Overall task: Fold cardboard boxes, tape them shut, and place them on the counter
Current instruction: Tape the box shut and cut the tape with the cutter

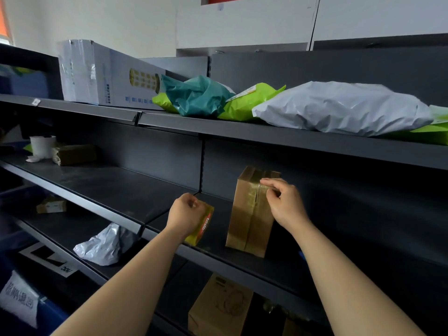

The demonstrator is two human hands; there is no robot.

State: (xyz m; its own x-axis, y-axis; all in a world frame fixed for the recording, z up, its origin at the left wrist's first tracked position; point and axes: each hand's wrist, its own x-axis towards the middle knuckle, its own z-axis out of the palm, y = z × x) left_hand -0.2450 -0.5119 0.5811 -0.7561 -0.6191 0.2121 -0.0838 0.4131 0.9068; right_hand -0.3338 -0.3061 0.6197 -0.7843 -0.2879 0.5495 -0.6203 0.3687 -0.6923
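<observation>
A brown cardboard box (249,214) stands upright on the middle dark shelf (116,190), with clear tape running down its front seam. My right hand (283,202) pinches the tape at the box's upper front edge. Left of the box, my left hand (185,212) grips a yellow tape roll (202,225) with a red label, held just above the shelf's front edge.
The top shelf carries a large white carton (101,73), teal and green mailer bags (196,95) and a grey mailer (344,107). A paper roll (42,146) and small box sit at the far left. Lower shelves hold a grey bag (104,246) and a brown box (218,306).
</observation>
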